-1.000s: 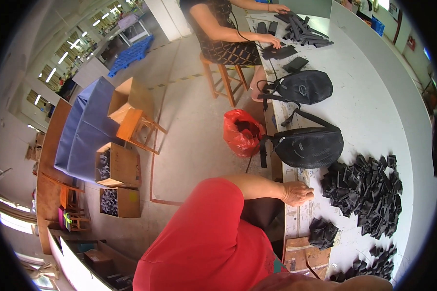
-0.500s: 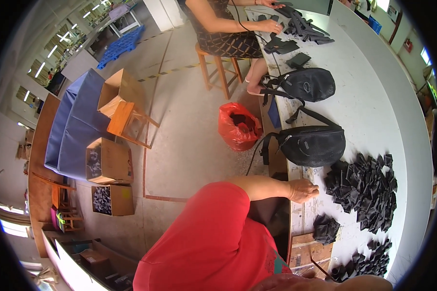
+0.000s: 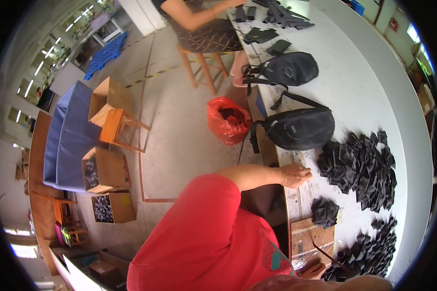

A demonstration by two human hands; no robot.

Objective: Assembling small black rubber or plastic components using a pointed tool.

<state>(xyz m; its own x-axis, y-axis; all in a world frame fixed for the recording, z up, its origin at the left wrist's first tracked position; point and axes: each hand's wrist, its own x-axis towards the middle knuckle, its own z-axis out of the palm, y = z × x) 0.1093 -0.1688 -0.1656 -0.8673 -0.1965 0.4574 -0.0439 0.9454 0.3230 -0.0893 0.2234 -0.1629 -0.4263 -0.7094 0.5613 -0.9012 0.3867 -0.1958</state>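
Observation:
My left hand [image 3: 296,175] hovers at the near edge of the white table [image 3: 359,111], fingers pinched together; anything between them is too small to make out. Beyond it lies a large heap of small black fabric pieces [image 3: 359,169]. A small bundle of black pieces [image 3: 325,212] sits nearer me, beside a wooden board [image 3: 306,237]. At the board's lower end my right hand [image 3: 313,271] shows only in part, its fingers mostly hidden. A thin brown rod [image 3: 327,254] slants above the board. Next to it is another heap of small black pieces [image 3: 374,247].
Two black bags [image 3: 301,127] with straps lie farther along the table. A co-worker [image 3: 194,24] sits on a wooden stool [image 3: 204,68] near black strips [image 3: 286,17]. A red plastic bag [image 3: 228,121] stands on the floor. Cardboard boxes [image 3: 112,208] and a blue-covered stack [image 3: 68,140] are at left.
The whole view has shifted, so the table items appear higher up and a bit to the left. My right hand has come into sight by the board. My left hand stays pinched.

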